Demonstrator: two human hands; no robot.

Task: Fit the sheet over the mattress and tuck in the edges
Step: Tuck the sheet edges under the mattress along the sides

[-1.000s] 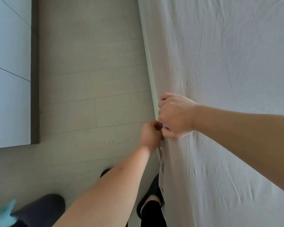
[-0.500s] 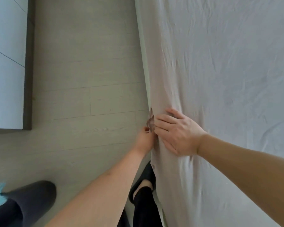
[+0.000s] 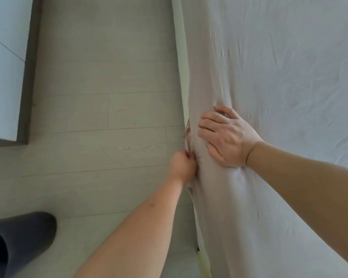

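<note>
The sheet [image 3: 269,97] lay over the mattress [image 3: 188,133] on the right of the scene, its side edge hanging down the left flank. The right hand [image 3: 227,137] pressed on the sheet at the mattress's edge, fingers spread and bent into the cloth, holding it there without closing round it. The left hand [image 3: 183,163], just beside and lower, pinched the sheet's hem (a patterned strip of mattress showed above it). If the pressing hand slipped, the hem could probably ride back up and bare more of the mattress. A pale bed frame [image 3: 180,57] ran alongside, leaving a narrow gap for tucking. A dark slipper [image 3: 22,237] stood on the wooden floor [image 3: 98,97] at near left; a white cabinet [image 3: 4,67] was at far left.
</note>
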